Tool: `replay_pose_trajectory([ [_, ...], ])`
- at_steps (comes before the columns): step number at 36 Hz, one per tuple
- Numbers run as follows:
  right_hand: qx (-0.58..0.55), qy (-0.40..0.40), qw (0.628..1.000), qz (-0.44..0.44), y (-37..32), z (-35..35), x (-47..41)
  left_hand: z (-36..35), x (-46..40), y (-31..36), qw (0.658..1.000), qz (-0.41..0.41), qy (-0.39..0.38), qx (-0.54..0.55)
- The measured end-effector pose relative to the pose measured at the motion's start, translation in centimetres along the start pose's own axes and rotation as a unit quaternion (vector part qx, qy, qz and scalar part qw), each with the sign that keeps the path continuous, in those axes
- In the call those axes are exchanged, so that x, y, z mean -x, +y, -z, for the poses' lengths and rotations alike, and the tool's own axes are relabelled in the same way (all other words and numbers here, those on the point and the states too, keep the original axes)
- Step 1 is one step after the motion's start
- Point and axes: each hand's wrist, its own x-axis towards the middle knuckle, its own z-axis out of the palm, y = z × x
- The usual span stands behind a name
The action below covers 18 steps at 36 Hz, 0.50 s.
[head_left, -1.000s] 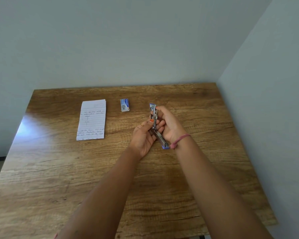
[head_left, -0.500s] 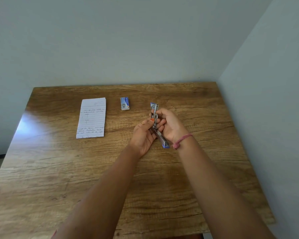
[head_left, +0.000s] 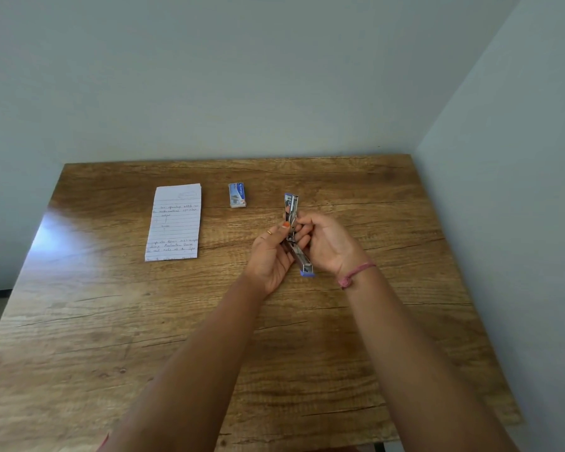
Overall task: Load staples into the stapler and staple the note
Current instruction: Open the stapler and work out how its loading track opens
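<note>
Both hands, left hand (head_left: 269, 256) and right hand (head_left: 327, 243), grip pinching the opened stapler (head_left: 291, 207), its long axis pointing away.

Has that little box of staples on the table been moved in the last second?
No. The staple box lies in the same spot beside the note; only the head camera shifted. Both hands hold the stapler.

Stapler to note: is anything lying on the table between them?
Nothing visible blocks it. Both hands, left and right, hold the opened stapler; the staple box lies farther back, beside the direct line to the note.
</note>
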Motion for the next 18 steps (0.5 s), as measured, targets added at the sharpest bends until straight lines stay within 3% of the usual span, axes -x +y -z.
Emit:
replay_pose_trajectory([
  [6, 0.007, -0.055, 0.998, 0.008, 0.36, 0.85, 0.58, -0.06, 0.11, 0.1, 1.0, 0.003, 0.007, 0.008],
  [18, 0.011, -0.045, 0.999, 0.004, 0.23, 0.62, 0.79, -0.07, 0.16, 0.16, 1.0, 0.002, 0.003, 0.001],
])
